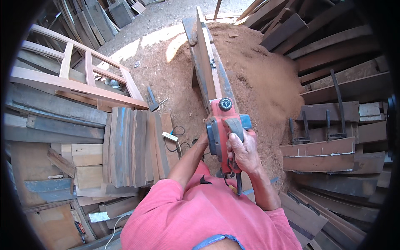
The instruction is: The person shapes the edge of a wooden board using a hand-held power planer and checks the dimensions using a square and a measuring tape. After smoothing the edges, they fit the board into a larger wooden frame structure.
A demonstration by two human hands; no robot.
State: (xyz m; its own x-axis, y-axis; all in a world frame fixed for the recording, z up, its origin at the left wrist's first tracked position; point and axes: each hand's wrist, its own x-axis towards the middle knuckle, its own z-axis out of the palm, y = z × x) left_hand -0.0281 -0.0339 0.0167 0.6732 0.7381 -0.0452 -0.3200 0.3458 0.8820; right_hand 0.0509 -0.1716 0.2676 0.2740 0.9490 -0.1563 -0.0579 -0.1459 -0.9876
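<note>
A red and black electric hand planer (217, 141) with a round black knob at its front rests on the near end of a long narrow board (209, 62). That board stands on edge along a grey wooden bench (225, 89) that runs away from me. My right hand (246, 153) is closed around the planer's rear handle. Down by the planer's left side is my left hand (203, 136); the tool hides its fingers, so its grip does not show. A black cord (238, 183) hangs from the planer's back end toward my shirt.
Reddish shavings (266, 83) heap up right of the bench. A wooden frame (89, 68) lies at the left above stacked planks (133, 146). On the floor by the planks is a white power strip (170, 136). Clamps (335, 104) and boards (321, 154) crowd the right side.
</note>
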